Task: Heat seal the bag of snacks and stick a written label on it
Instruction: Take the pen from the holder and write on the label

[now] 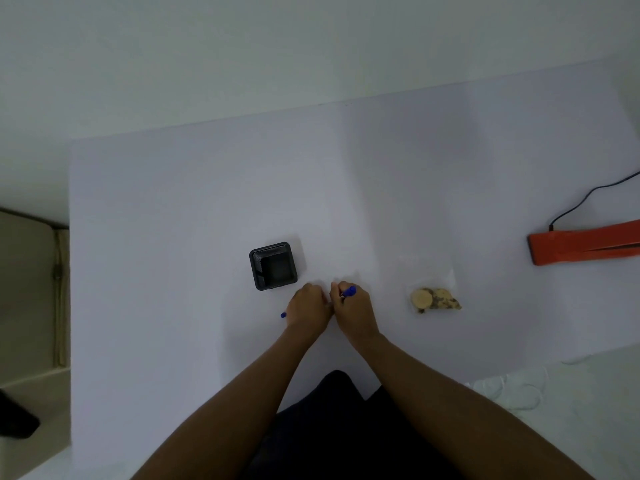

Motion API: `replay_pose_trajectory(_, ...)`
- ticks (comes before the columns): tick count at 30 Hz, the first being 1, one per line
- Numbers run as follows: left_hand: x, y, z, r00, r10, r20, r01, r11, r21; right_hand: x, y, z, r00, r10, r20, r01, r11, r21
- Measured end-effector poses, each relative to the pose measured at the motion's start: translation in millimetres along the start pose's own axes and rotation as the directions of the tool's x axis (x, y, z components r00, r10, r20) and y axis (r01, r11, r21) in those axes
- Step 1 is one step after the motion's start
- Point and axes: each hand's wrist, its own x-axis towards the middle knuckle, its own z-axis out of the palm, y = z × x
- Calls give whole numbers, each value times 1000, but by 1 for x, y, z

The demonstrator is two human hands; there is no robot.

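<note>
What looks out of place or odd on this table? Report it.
Nothing stands out. The clear plastic bag of snacks lies flat, nothing spilled. The orange heat sealer sits at the right edge, the square black mesh holder upright. Both hands hold blue pen parts.

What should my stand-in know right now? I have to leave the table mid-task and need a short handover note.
Left hand: curled round something with a blue tip, probably the pen cap.
Right hand: grips the blue pen; the hands touch, just in front of the black holder.
Bag of snacks: flat on the table, to the right, untouched.
Orange heat sealer: at the right edge, cable attached.
Done: pen in hand. Whether the bag is sealed, I cannot tell.
Left: write the label, stick it on; no label is clearly visible.
</note>
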Motion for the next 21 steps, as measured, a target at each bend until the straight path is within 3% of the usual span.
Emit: replay_pose_trajectory(21, 3, 0, 1, 1000, 29, 4, -29, 999, 30, -1, -5, 1, 1000, 20, -24, -20, 1000, 1)
